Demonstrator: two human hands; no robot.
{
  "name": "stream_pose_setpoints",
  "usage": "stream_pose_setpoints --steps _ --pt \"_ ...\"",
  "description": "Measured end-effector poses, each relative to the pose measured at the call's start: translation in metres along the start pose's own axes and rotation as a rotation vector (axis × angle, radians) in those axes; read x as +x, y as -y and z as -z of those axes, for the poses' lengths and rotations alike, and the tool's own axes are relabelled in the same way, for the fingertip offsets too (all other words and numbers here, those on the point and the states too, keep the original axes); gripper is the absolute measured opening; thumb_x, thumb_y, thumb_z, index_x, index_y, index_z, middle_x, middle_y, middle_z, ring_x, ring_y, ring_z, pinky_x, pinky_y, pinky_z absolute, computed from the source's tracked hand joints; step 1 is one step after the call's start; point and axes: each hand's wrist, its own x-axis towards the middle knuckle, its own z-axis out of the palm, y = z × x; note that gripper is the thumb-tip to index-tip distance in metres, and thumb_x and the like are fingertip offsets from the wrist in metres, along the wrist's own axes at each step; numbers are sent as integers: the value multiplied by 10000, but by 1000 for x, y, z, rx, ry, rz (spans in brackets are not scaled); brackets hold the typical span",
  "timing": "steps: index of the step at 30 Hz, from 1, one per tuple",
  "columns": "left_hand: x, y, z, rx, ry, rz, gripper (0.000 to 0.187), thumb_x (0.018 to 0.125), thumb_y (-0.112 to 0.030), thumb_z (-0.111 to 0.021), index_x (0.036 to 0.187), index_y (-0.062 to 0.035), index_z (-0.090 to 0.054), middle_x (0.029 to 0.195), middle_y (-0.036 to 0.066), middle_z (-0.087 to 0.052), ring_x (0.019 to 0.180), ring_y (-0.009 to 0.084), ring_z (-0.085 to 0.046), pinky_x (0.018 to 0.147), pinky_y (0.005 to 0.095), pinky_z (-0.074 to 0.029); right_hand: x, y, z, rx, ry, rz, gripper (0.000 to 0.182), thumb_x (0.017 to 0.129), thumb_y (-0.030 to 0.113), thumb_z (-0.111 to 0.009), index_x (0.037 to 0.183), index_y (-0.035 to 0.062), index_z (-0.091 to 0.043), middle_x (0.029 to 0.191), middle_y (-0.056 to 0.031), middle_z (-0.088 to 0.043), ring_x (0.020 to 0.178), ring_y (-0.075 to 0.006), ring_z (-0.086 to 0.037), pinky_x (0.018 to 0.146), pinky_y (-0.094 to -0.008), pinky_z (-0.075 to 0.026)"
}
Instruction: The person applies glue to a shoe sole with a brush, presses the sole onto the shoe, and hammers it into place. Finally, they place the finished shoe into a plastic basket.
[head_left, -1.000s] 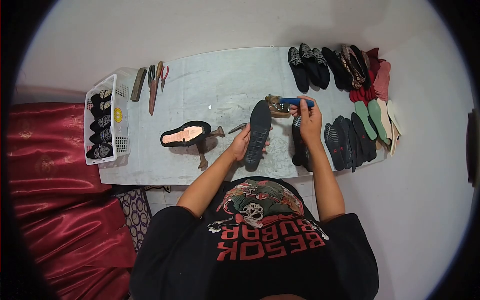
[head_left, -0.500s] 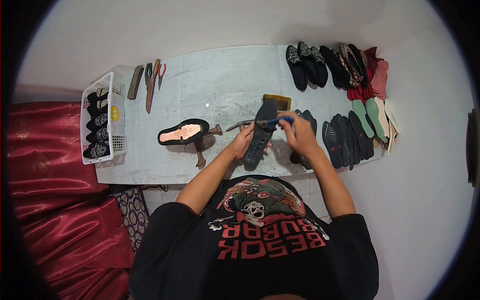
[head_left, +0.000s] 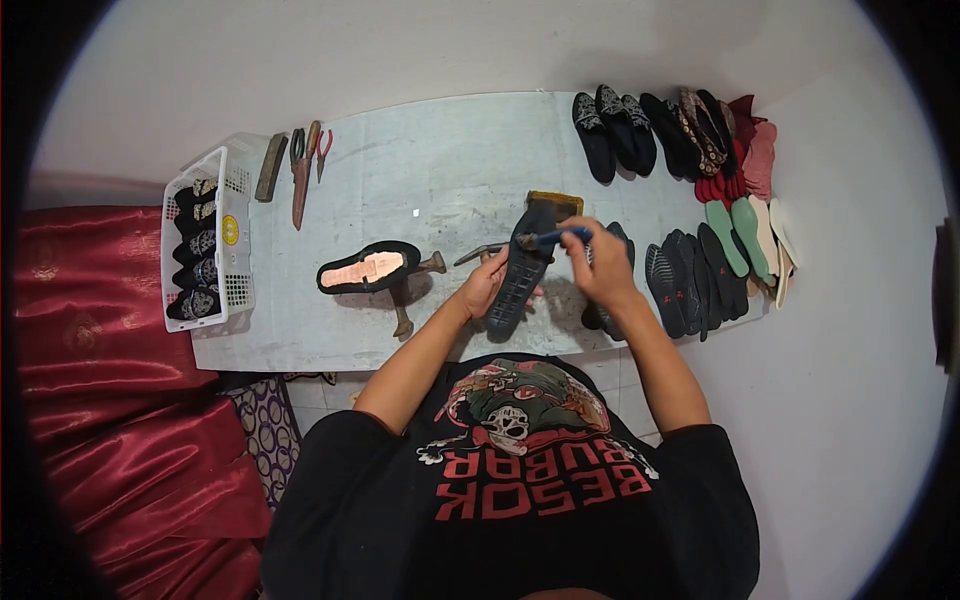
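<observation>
My left hand [head_left: 486, 288] is closed around a black shoe sole [head_left: 513, 295], held tilted over the table with its ribbed, hollowed side up. In my right hand [head_left: 605, 265] is a brush with a blue handle [head_left: 568, 236], its bristles touching the upper part of the sole. Just behind the sole sits a yellowish container [head_left: 570, 203], partly hidden by it. A hammer [head_left: 480, 252] lies beside my left hand, partly covered. Farther left, an unsoled black shoe [head_left: 368, 268] rests bottom up on a metal shoe stand [head_left: 402, 300].
A white basket [head_left: 236, 270] of black patterned shoe uppers stands at the left. Pliers [head_left: 323, 150], a sheathed knife [head_left: 302, 190] and a sharpening block [head_left: 270, 167] lie near it. Finished slippers [head_left: 595, 140], black soles [head_left: 672, 285] and green insoles [head_left: 727, 237] line the right side.
The brush has shifted slightly along the upper part of the sole, and my right hand has moved a little with it. My left hand keeps its hold on the sole.
</observation>
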Motion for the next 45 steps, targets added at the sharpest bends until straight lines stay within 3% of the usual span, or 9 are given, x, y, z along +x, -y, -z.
stream_pose_setpoints --steps 3,7,11,19,22,27,35,42,45 --pt "-1 -6 -18 16 -22 -9 687 1082 -593 -294 1380 -47 -584 1198 147 -708 1036 297 -722 847 438 -614 17 -5 11 -29 -118 -47 174 979 108 -634 1113 -3 -623 910 -199 -707 803 -363 -710 735 -389 -550" --pt "3 -11 -24 26 -38 -27 685 1084 -585 -288 1366 -40 -592 1196 157 -707 1034 300 -722 847 440 -613 18 -2 3 -92 -146 163 182 976 117 -641 1098 -16 -619 992 -213 -698 869 -377 -702 765 -414 -547" --pt "9 -5 -3 -22 17 -39 669 1091 -553 -261 1445 -45 -512 1276 147 -676 1070 331 -706 885 477 -602 -4 10 -14 -110 7 245 196 960 109 -656 1105 -19 -622 1014 -201 -696 897 -388 -695 782 -425 -544" --pt "12 1 -7 3 51 -26 660 1096 -547 -252 1462 -59 -503 1345 156 -644 1042 316 -720 860 454 -615 11 -14 16 -70 -230 -48 173 1020 122 -588 1112 -24 -598 870 -213 -686 759 -385 -698 688 -399 -533" --pt "16 9 -8 15 20 -19 682 1093 -569 -247 1469 -59 -498 1386 160 -621 1033 305 -726 839 432 -623 -2 -16 17 -113 -167 60 176 991 78 -610 1134 -23 -586 935 -223 -686 803 -396 -692 717 -410 -537" --pt "15 11 -9 29 -70 -15 743 1071 -634 -264 1422 -41 -541 1281 155 -678 989 295 -738 809 420 -634 -40 -4 7 -112 28 140 212 946 59 -652 1130 -23 -584 932 -208 -680 811 -384 -689 725 -416 -536" --pt "19 12 -8 51 11 52 751 1069 -636 -266 1402 -25 -552 1226 164 -699 959 297 -744 804 428 -637 -9 -14 36 -112 -206 -37 161 986 51 -606 1127 -23 -582 910 -208 -667 782 -386 -676 709 -420 -531" --pt "8 9 -11 -15 -95 34 772 1049 -675 -282 1360 -40 -591 1087 191 -736 921 294 -745 782 410 -627 -46 -20 5 -130 -79 197 195 948 51 -651 1112 -31 -582 937 -205 -665 800 -402 -669 726 -437 -529" --pt "-1 11 -12 67 -168 40 817 1022 -722 -300 1316 -33 -626 1003 199 -744 865 287 -754 751 408 -627 -47 -26 0 -38 -107 58 194 954 49 -646 1116 -30 -576 936 -202 -670 773 -403 -673 704 -450 -528"
